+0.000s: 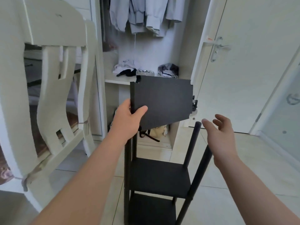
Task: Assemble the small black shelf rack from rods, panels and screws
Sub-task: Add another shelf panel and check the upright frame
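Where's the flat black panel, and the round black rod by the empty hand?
Flat black panel (pixel 165 101): head view, middle of its face.
Round black rod (pixel 192 143): head view, upper shaft.

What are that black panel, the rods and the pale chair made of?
Panel, held by the left hand: thin, stiff sheet, matte black, notched corners; plastic or coated board, unclear which. Rods: round, matte black, no shine; plastic or painted metal tube. Chair: probably wood painted cream, judging by its carved, cut-out back.
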Demonstrator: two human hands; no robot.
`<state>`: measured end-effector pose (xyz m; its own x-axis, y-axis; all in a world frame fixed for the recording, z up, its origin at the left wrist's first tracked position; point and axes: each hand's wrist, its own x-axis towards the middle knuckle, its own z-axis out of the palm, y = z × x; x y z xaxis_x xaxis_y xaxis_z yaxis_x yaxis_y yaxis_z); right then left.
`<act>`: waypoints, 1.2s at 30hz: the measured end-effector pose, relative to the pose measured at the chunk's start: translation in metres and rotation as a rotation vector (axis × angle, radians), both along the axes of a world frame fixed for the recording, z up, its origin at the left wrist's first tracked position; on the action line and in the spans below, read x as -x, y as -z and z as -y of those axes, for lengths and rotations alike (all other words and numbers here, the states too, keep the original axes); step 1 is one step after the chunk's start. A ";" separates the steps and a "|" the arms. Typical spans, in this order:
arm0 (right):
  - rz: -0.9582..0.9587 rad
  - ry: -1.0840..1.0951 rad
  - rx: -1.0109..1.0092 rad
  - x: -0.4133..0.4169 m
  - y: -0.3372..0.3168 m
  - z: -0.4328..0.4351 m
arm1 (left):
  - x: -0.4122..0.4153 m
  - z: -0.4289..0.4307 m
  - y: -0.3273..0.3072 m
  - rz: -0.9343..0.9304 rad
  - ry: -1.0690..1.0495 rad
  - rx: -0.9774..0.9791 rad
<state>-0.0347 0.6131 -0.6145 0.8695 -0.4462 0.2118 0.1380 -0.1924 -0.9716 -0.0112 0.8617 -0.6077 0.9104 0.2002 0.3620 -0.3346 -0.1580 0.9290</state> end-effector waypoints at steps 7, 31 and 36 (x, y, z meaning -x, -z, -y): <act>-0.101 -0.059 -0.072 -0.019 0.010 0.013 | -0.017 -0.003 0.019 -0.199 0.112 0.395; 0.041 0.086 -0.125 -0.017 0.016 0.016 | -0.004 -0.013 0.016 -0.171 -0.001 0.240; 0.025 0.099 -0.176 -0.017 0.020 0.021 | -0.004 -0.008 0.026 -0.207 0.056 0.158</act>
<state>-0.0175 0.5918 -0.6343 0.8148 -0.5616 0.1442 0.1517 -0.0335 -0.9879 -0.0075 0.8693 -0.6338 0.9731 0.1870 0.1347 -0.1386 0.0080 0.9903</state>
